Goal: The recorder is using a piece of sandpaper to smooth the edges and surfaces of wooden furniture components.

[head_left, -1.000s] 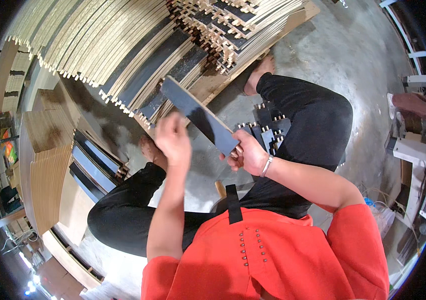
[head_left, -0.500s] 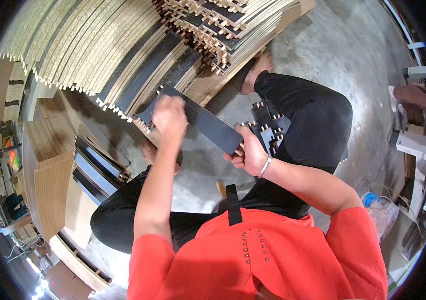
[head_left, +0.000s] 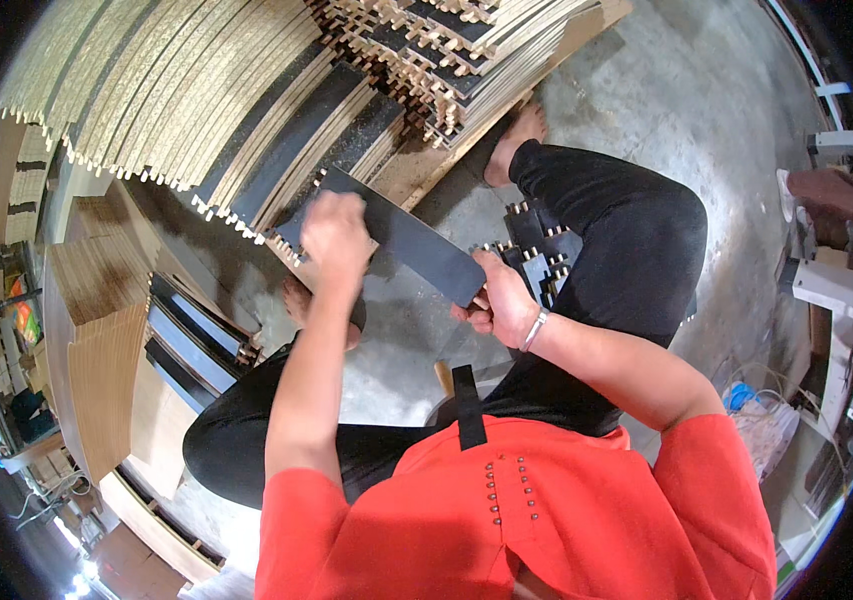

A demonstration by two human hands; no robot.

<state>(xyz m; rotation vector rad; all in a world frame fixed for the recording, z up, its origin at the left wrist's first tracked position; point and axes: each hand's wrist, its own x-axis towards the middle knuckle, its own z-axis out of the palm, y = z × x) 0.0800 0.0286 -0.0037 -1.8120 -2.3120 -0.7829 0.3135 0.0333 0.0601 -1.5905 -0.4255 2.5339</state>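
A flat dark rectangular board with wooden dowel pegs along its edge [head_left: 401,238] is held level above the knees. Its eleven-o'clock end is pressed under the closed left hand [head_left: 336,235]; its four-o'clock end is pinched by the right hand [head_left: 501,305], apparently for steadiness, beside a stack of pale dowelled panels [head_left: 246,110].

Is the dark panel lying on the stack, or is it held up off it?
Held up. The left hand presses its far end, the right hand grips the near end, and the dark panel slants above the concrete floor.

The grey concrete floor [head_left: 666,110] carries stacks of wooden panels [head_left: 196,90] beyond the left hand [head_left: 338,238], and notched dark pieces [head_left: 536,265] beside the right hand [head_left: 501,305].
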